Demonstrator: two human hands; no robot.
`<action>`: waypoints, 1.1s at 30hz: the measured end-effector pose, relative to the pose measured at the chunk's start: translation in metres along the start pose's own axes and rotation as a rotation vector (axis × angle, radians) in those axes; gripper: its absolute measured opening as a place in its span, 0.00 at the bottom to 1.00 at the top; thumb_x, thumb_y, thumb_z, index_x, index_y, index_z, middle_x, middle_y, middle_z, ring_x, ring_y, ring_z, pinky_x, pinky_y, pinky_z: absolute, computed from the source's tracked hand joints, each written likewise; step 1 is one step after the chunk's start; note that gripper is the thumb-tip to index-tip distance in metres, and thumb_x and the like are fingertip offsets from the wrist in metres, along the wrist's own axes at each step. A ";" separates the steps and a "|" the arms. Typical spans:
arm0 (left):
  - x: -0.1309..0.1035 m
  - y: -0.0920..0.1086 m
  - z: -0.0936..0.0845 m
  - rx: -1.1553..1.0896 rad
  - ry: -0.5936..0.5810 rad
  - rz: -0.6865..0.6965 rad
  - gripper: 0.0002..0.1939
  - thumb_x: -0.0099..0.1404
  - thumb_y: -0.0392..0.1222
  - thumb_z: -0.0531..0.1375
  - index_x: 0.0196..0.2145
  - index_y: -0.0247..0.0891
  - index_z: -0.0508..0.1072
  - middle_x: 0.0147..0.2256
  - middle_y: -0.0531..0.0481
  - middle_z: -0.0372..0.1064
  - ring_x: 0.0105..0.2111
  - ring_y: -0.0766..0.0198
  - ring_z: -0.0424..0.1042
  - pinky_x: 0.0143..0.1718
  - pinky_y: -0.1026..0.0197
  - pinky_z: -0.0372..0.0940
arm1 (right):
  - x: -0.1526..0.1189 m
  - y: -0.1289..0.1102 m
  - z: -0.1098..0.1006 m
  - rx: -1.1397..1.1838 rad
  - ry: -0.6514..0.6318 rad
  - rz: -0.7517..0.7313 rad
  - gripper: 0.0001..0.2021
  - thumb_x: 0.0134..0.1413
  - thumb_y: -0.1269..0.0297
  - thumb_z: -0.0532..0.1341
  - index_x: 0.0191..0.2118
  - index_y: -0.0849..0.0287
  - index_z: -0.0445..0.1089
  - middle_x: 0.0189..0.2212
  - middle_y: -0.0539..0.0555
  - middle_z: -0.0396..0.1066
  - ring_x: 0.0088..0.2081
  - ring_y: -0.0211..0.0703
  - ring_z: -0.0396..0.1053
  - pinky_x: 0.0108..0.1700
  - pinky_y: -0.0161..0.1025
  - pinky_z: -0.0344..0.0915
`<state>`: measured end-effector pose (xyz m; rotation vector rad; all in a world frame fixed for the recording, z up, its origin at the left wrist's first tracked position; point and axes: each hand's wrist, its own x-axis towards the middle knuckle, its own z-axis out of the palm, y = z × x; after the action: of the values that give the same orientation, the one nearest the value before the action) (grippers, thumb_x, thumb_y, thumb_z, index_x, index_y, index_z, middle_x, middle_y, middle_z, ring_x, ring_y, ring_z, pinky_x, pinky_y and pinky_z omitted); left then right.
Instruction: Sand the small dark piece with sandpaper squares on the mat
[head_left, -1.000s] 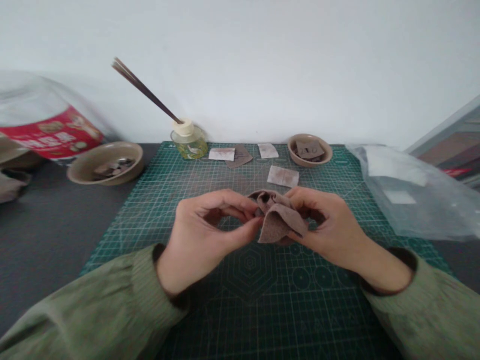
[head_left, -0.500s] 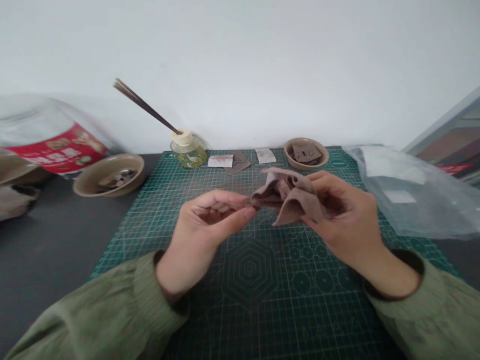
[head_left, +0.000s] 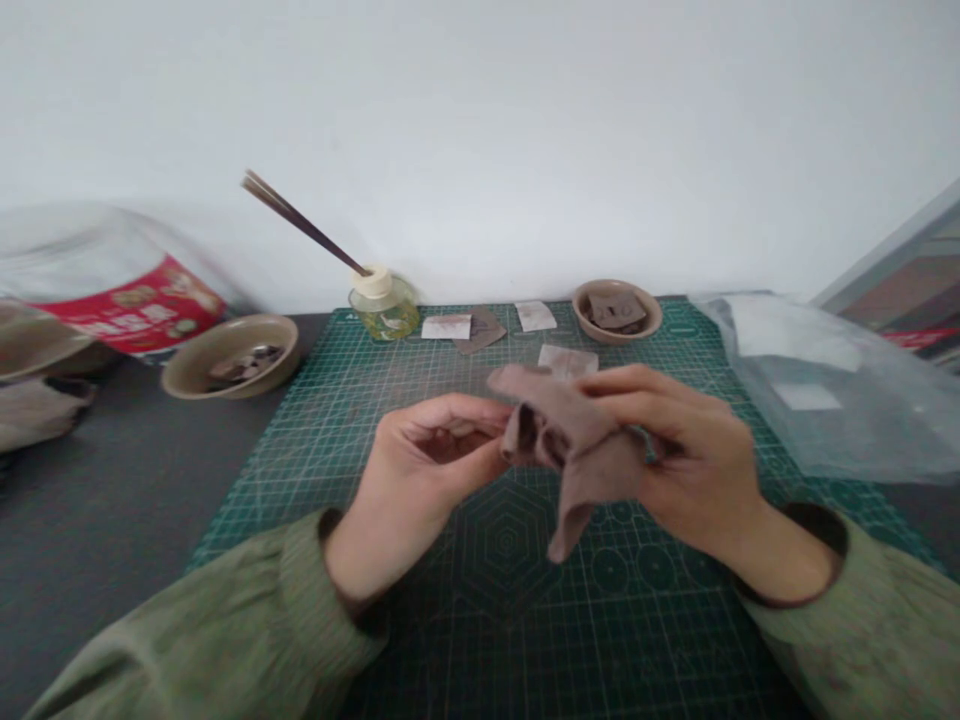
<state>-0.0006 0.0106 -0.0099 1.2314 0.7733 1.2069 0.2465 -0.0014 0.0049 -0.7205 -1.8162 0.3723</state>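
A crumpled piece of brownish-mauve fabric (head_left: 592, 440) is held above the green cutting mat (head_left: 322, 450), with folds curled at its left end and a flap hanging down. My left hand (head_left: 431, 470) pinches its left edge between thumb and fingers. Around its right side my right hand (head_left: 682, 450) is closed, fingers on top and thumb below. Just behind the fabric, a pale paper slip (head_left: 568, 360) lies on the mat, partly covered by the fabric and my right hand.
At the back stand a reed diffuser (head_left: 384, 305) and a bowl of fabric pieces (head_left: 581, 322), with paper slips (head_left: 446, 327) between. On the left are a bowl with small items (head_left: 180, 380) and a large red-labelled jar (head_left: 127, 310). A clear plastic bag (head_left: 840, 420) lies right.
The fabric has been turned in my hands, and a flap now hangs lower. Both hands sit slightly lower in view. A paper slip behind the fabric has come into sight.
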 end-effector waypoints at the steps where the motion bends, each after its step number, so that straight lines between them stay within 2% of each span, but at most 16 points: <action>1: -0.001 0.001 0.000 -0.016 0.005 0.020 0.07 0.63 0.37 0.81 0.39 0.41 0.90 0.37 0.48 0.88 0.35 0.64 0.86 0.40 0.68 0.81 | 0.000 0.001 0.001 -0.015 -0.071 -0.038 0.19 0.61 0.85 0.68 0.51 0.55 0.83 0.53 0.54 0.86 0.53 0.44 0.84 0.58 0.37 0.80; 5: -0.003 0.004 -0.002 -0.035 0.011 0.086 0.10 0.65 0.35 0.80 0.43 0.47 0.91 0.38 0.52 0.89 0.32 0.68 0.86 0.36 0.71 0.80 | -0.002 0.007 0.007 -0.017 -0.259 -0.170 0.21 0.62 0.88 0.60 0.50 0.61 0.84 0.51 0.58 0.87 0.52 0.40 0.86 0.56 0.30 0.79; 7: -0.003 0.005 -0.004 -0.025 -0.016 0.119 0.11 0.66 0.35 0.79 0.44 0.50 0.91 0.38 0.53 0.89 0.31 0.68 0.86 0.35 0.72 0.80 | -0.001 0.009 0.007 -0.021 -0.273 -0.191 0.22 0.61 0.88 0.59 0.49 0.61 0.84 0.50 0.58 0.88 0.51 0.40 0.86 0.55 0.29 0.79; 12: 0.000 0.006 -0.004 -0.008 -0.019 0.211 0.12 0.67 0.31 0.78 0.42 0.50 0.90 0.43 0.54 0.90 0.41 0.65 0.89 0.44 0.70 0.82 | 0.002 0.004 -0.001 -0.079 -0.165 -0.177 0.23 0.57 0.89 0.62 0.50 0.61 0.84 0.52 0.60 0.87 0.54 0.42 0.85 0.56 0.31 0.79; 15: 0.001 0.009 -0.002 0.013 -0.036 0.261 0.15 0.66 0.27 0.77 0.42 0.49 0.90 0.45 0.54 0.90 0.47 0.63 0.89 0.49 0.68 0.82 | 0.001 -0.001 -0.005 -0.125 -0.074 -0.146 0.21 0.58 0.87 0.66 0.51 0.58 0.84 0.52 0.59 0.87 0.52 0.44 0.85 0.55 0.35 0.80; 20: 0.004 0.012 -0.001 0.144 -0.042 0.376 0.16 0.62 0.23 0.76 0.39 0.44 0.90 0.41 0.52 0.87 0.42 0.67 0.85 0.46 0.69 0.79 | -0.003 -0.004 -0.006 -0.171 0.120 -0.063 0.19 0.60 0.79 0.73 0.51 0.49 0.84 0.51 0.55 0.87 0.50 0.53 0.86 0.53 0.45 0.82; 23: 0.004 0.009 -0.003 0.189 -0.063 0.369 0.15 0.62 0.25 0.77 0.41 0.44 0.89 0.39 0.51 0.86 0.40 0.66 0.83 0.45 0.66 0.78 | -0.005 -0.005 -0.008 -0.157 0.183 -0.062 0.21 0.59 0.78 0.74 0.53 0.47 0.84 0.52 0.55 0.86 0.51 0.56 0.86 0.52 0.48 0.82; 25: 0.003 0.006 -0.004 0.217 -0.081 0.343 0.13 0.63 0.26 0.76 0.41 0.44 0.89 0.38 0.50 0.87 0.40 0.64 0.83 0.46 0.63 0.77 | -0.005 -0.004 -0.007 -0.154 0.102 -0.092 0.20 0.60 0.80 0.72 0.53 0.50 0.84 0.53 0.56 0.86 0.52 0.54 0.86 0.53 0.46 0.82; 29: 0.001 0.007 -0.004 0.240 -0.071 0.349 0.13 0.64 0.26 0.76 0.40 0.44 0.89 0.38 0.51 0.87 0.38 0.63 0.83 0.45 0.62 0.77 | -0.005 0.007 0.000 -0.168 -0.214 -0.168 0.20 0.62 0.86 0.62 0.50 0.58 0.84 0.53 0.59 0.87 0.52 0.46 0.86 0.54 0.38 0.82; 31: 0.001 0.010 -0.003 0.228 -0.075 0.368 0.14 0.64 0.26 0.76 0.42 0.45 0.89 0.38 0.51 0.87 0.39 0.63 0.83 0.44 0.62 0.78 | -0.004 0.013 0.004 -0.169 -0.273 -0.162 0.21 0.60 0.87 0.60 0.50 0.60 0.84 0.51 0.59 0.87 0.51 0.45 0.87 0.54 0.36 0.82; 33: 0.002 0.012 -0.002 0.223 -0.081 0.367 0.15 0.64 0.26 0.76 0.42 0.45 0.89 0.38 0.51 0.87 0.38 0.63 0.83 0.43 0.62 0.77 | -0.004 0.015 0.005 -0.163 -0.260 -0.127 0.22 0.58 0.87 0.61 0.50 0.61 0.84 0.51 0.60 0.87 0.51 0.45 0.86 0.54 0.36 0.81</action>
<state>-0.0050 0.0119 0.0015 1.6485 0.6514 1.3809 0.2470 0.0083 -0.0082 -0.6879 -2.1455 0.2443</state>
